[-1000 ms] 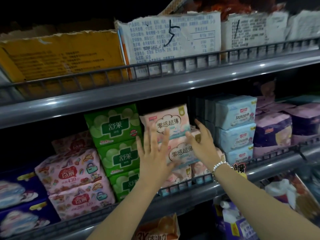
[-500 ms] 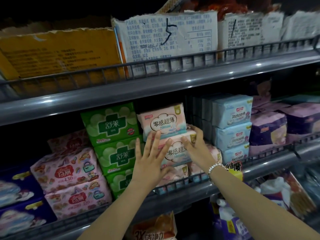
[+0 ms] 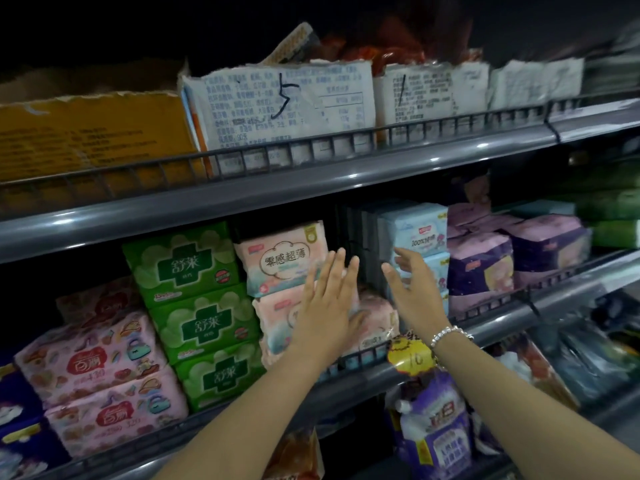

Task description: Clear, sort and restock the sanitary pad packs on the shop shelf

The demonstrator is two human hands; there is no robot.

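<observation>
A stack of pale pink pad packs (image 3: 280, 258) stands on the middle shelf (image 3: 374, 370). My left hand (image 3: 329, 306) lies flat, fingers straight, against the front of the middle pink pack. My right hand (image 3: 414, 289), with a bead bracelet at the wrist, hovers open just right of the stack, in front of the light blue packs (image 3: 415, 233). Neither hand holds a pack. Green packs (image 3: 187, 265) are stacked left of the pink ones, and flowery pink packs (image 3: 90, 355) lie further left.
Purple packs (image 3: 481, 268) fill the shelf to the right. Cardboard boxes (image 3: 277, 109) sit on the upper shelf behind a wire rail. A yellow price tag (image 3: 410, 356) hangs at the shelf edge. Bagged goods (image 3: 436, 431) sit on the shelf below.
My right hand has left the pink packs and moved right and up, now open in the air. My left hand has slid right and up across the pink stack. The view shifted left.
</observation>
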